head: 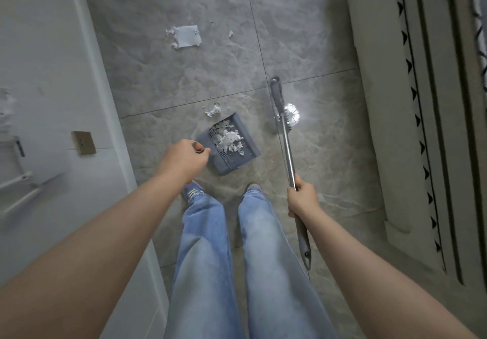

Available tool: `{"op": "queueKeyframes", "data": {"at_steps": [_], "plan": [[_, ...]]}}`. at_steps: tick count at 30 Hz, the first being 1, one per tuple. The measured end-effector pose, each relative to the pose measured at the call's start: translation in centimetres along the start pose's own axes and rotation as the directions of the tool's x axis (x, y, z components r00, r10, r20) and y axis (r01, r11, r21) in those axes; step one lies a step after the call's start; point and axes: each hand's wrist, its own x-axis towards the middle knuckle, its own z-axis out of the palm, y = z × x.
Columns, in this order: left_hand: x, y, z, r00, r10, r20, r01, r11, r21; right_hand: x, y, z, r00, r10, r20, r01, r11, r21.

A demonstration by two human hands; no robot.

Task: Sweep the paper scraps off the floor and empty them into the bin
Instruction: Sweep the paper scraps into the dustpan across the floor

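- Head view shows the left hand [184, 158] curled round the top of the dustpan's upright handle, while the dustpan [228, 145] sits on the floor [303, 35] just ahead of the feet, already holding a heap of paper scraps [228, 138]. The handle itself is mostly hidden by the hand, so how firm the hold is cannot be told.
- The right hand [301, 197] grips the broom [286, 138] on its metal shaft, with the head resting to the right of the pan and apart from it.
- A small clump of torn paper [214, 110] lies just beyond the pan's far lip. A hurried stroke could flick it past the pan or under the lip, since such light bits scatter easily.
- If the pan is lifted or tilted forward, the loose heap inside could slide out of the open mouth.
- A larger sheet [188, 37] and several small flecks remain far up the floor, near the left wall. Carrying the pan off now would likely leave them behind.
- Flat paper tends to cling to smooth tile; bristles may skim over that sheet.
- The bin is not in view, so the carry could be long, and draught or jolts might spill scraps.
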Motion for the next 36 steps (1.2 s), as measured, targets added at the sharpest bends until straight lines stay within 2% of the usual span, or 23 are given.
{"op": "queueKeyframes", "data": {"at_steps": [3,9,14,18,21,26,28,31,33,36], "plan": [[-0.2,-2.8,-5.0,0.998,-0.039,-0.045,0.037,0.998,-0.045,-0.4,-1.6,1.4,0.998,-0.04,-0.049,0.042,0.998,0.042],[1.5,-8.1,-12.5,0.984,-0.166,-0.059,0.159,0.982,-0.103,2.1,-8.8,5.4,0.998,0.016,-0.068,-0.019,0.999,-0.045],[4.5,-9.4,-12.6,0.973,-0.205,-0.104,0.193,0.974,-0.118,4.9,-14.1,10.2,0.999,-0.006,-0.037,-0.001,0.983,-0.183],[5.4,-10.4,-12.2,0.979,-0.173,-0.112,0.163,0.983,-0.088,3.0,-15.2,15.3,0.992,0.055,0.114,-0.03,0.977,-0.21],[5.1,-10.8,-12.9,0.983,-0.149,-0.108,0.139,0.986,-0.094,-0.2,-13.4,17.6,0.977,0.038,0.212,0.009,0.977,-0.214],[5.1,-11.2,-15.2,0.985,-0.138,-0.102,0.129,0.987,-0.092,-6.6,-10.0,20.1,0.986,-0.123,0.114,0.149,0.952,-0.268],[5.4,-11.5,-15.9,0.984,-0.143,-0.108,0.135,0.988,-0.081,-6.4,-10.6,20.8,0.992,-0.101,0.072,0.114,0.972,-0.206],[5.6,-11.6,-16.1,0.984,-0.15,-0.093,0.141,0.986,-0.093,-4.1,-12.8,21.7,0.997,-0.061,0.039,0.068,0.969,-0.236],[5.7,-11.5,-15.8,0.984,-0.154,-0.093,0.143,0.983,-0.115,-3.1,-14.8,21.7,0.998,-0.033,0.049,0.048,0.935,-0.351],[5.9,-11.3,-16.0,0.985,-0.152,-0.082,0.142,0.983,-0.121,-3.7,-17.2,21.2,0.989,0.042,0.138,0.029,0.879,-0.476]]}}
